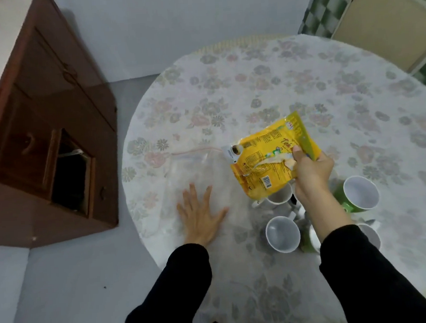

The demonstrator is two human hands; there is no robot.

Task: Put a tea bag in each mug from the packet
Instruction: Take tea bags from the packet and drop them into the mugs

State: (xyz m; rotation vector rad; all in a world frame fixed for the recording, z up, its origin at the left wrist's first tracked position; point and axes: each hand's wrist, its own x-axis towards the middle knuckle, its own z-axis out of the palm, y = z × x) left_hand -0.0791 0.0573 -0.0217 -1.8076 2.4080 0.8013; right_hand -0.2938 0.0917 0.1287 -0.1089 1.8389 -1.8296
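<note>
My right hand (312, 172) grips a yellow tea packet (269, 158) and holds it above the table, over the mugs. A clear zip bag (195, 167) lies flat on the table, and my left hand (200, 214) rests on it with fingers spread. Several mugs stand close together below the packet: a grey one (283, 234) nearest me, a white one (280, 197) partly hidden under the packet, and a green one (358, 195) to the right. More mugs are mostly hidden behind my right forearm.
The round table (252, 84) wears a floral cloth under clear plastic. A dark wooden cabinet (43, 134) with an open compartment stands to the left on the grey floor. A checked green curtain (322, 5) and a beige panel are at the back right.
</note>
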